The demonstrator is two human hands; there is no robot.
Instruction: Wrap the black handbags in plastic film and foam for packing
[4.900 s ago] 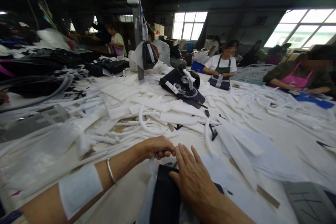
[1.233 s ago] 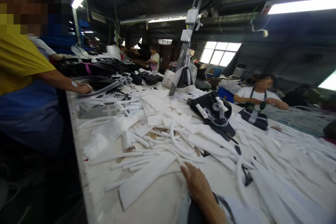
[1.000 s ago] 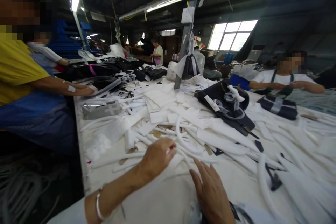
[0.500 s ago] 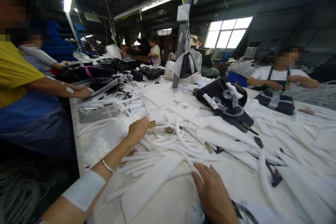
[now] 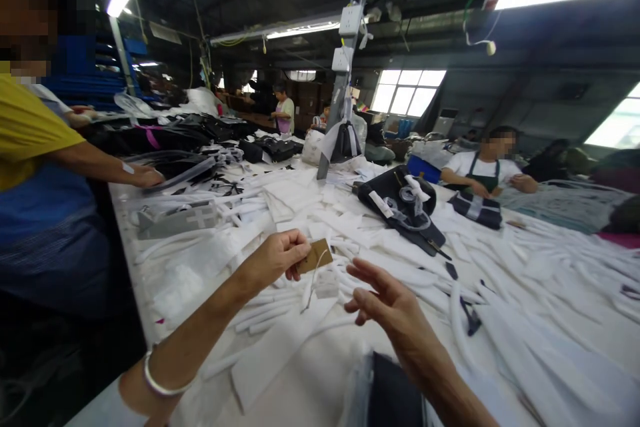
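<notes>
Between its thumb and fingers, my left hand point(image 5: 280, 255) pinches a brown tag point(image 5: 316, 256) above the pile of white strips. A thin pale string hangs down from the tag. My right hand point(image 5: 385, 297) is raised just right of the tag, fingers apart and holding nothing. White tubes and flat white pieces point(image 5: 280, 353) lie under both hands. Below my right wrist, at the bottom edge, part of a dark item point(image 5: 395, 390) in clear plastic shows; the rest is cut off by the frame.
A black bag point(image 5: 400, 203) with wrapped straps lies beyond my right hand. A grey post point(image 5: 333, 113) rises from the table point(image 5: 131, 260). One person's arm point(image 5: 100, 167) reaches in at left; another person point(image 5: 483, 170) handles a dark bundle at right.
My left hand has lifted the brown tag off the pile and moved right. My right hand has risen from the table toward the tag. The view has turned right, and more of the dark item shows.
</notes>
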